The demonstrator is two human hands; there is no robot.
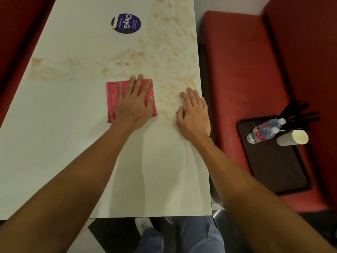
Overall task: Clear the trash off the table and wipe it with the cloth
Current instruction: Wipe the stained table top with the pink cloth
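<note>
Both hands flat, palms down
Left hand [134, 105] spread wide, fingers straight; right hand [194, 114] just to its right, fingers loosely together, thumb out.

place: fast-food restaurant | evidence: red booth seat [237, 70], "ClayGo" table sticker [126, 23], tray [277, 161] with paper cup [291, 137]

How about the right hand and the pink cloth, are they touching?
Apart. The head view shows stained table between the right hand and the cloth, which the left hand presses.
</note>
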